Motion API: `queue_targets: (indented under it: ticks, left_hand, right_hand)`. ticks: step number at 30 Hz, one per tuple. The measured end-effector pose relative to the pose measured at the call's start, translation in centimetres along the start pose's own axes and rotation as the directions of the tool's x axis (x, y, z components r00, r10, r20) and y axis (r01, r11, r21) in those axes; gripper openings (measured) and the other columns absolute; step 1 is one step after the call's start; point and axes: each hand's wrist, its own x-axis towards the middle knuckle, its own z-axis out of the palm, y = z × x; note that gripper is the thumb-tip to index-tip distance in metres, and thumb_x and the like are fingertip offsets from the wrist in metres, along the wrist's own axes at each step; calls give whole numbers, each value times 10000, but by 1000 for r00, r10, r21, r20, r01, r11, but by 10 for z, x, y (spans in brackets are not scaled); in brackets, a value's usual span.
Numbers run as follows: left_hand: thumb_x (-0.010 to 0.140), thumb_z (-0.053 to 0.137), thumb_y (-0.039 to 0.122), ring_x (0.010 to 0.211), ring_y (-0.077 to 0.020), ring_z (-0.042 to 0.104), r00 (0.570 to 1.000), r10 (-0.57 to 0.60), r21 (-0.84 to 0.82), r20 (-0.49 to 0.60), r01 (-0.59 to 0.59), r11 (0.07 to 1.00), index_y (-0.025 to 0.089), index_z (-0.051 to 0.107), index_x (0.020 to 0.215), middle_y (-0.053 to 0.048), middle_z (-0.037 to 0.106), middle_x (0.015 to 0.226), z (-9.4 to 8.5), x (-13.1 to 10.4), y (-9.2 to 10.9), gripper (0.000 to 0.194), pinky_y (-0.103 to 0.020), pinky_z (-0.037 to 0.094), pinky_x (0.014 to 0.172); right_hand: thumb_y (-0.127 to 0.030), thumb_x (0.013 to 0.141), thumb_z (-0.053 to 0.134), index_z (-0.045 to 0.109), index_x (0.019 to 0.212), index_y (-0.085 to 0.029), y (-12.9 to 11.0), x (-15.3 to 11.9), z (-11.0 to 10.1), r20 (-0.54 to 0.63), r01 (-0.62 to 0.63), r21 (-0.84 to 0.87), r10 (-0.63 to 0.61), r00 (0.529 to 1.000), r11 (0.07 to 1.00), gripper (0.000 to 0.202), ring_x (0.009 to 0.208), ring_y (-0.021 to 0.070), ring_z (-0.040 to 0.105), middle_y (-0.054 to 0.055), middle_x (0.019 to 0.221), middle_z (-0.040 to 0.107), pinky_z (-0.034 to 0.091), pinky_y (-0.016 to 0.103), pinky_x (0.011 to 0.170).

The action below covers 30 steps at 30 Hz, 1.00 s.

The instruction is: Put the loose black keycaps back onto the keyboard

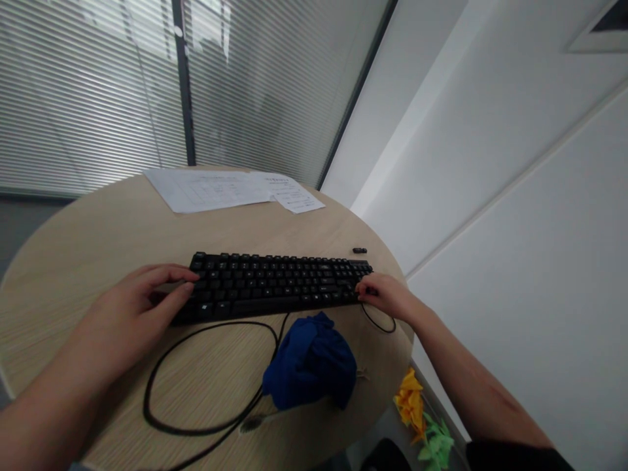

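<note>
A black keyboard [275,284] lies across the round wooden table, its long side roughly level. At its left end, my left hand [132,314] has the thumb and forefinger closed on the edge keys and side. My right hand [385,294] is curled around the right end, fingers bent; part of the grip is hidden. A black cable [147,392] loops over the wood in front of the keyboard, and a short cable bend [385,330] shows below my right hand. Between the hands and nearer to me sits a crumpled blue cloth bag [311,363] with a pale drawstring.
Printed paper sheets [216,190] lie at the table's far edge. A small black object [360,250] rests behind the keyboard's right end. White wall [515,261] stands close on the right. Orange and green artificial-looking flowers [411,399] are down beside the table [122,229].
</note>
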Motion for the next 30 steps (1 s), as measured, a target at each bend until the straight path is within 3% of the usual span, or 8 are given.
queue_targets:
  ticks: [3,6,11,17,22,25,28,30]
  left_hand:
    - [693,459,648,835,-262,669,1000,-23,-38,12,23,999,231,682,980,-66,704,1088,-1,0,2,553,-410,531,816]
    - [674,464,662,866,-267,676,1000,-26,-54,17,27,998,233,689,985,-64,702,1112,-1,0,2,575,-412,531,832]
    - [686,459,656,869,-279,676,1000,-15,-36,0,15,999,248,688,973,-54,707,1088,0,1,0,548,-422,526,820]
    - [669,456,694,861,-277,668,1000,-21,-40,4,21,999,251,690,972,-51,703,1094,0,3,-5,586,-428,526,828]
    - [720,466,650,862,-272,669,1000,-12,-18,0,12,1000,236,685,994,-61,698,1127,1,3,-9,543,-412,524,819]
    - [745,483,643,862,-272,672,1000,2,-26,5,-1,1000,240,686,1019,-62,698,1156,2,3,-12,528,-411,525,818]
    - [725,484,641,878,-283,672,1000,15,-29,-12,-16,999,243,692,990,-64,704,1139,2,2,-10,522,-425,522,842]
    - [712,473,637,856,-280,669,1000,5,-20,-18,-6,1000,243,692,975,-62,703,1119,0,2,-7,522,-427,520,829]
  right_hand:
    - [-203,906,689,699,917,-191,-2,-8,3,-127,50,-10,-50,991,999,20,887,148,628,33,959,695,489,271,786]
    - [-258,975,610,723,1048,-206,-7,-15,10,-234,145,-36,-150,961,989,145,941,162,631,62,988,692,515,302,840]
    - [-253,989,573,739,1072,-222,-18,-17,17,-223,225,-94,-241,945,970,189,921,162,630,67,994,694,524,307,820]
    - [-216,972,564,697,1142,-194,-31,-14,19,-260,219,-75,-231,938,973,217,1020,173,624,84,1097,686,539,335,917]
    - [-235,992,537,718,1103,-215,-32,-8,19,-245,212,-43,-216,945,976,213,1006,166,636,75,1070,695,541,332,908]
    - [-244,993,530,733,1102,-219,-9,7,5,-289,185,-73,-199,937,980,232,1009,174,634,73,1068,704,528,362,938]
    - [-235,974,528,745,1115,-202,37,31,-14,-397,-37,-118,-13,918,992,261,1057,203,626,90,1108,706,497,426,1005]
    - [-215,935,566,760,1050,-175,71,50,-22,-343,-132,-119,84,936,984,229,1068,214,634,100,1126,710,480,443,1034]
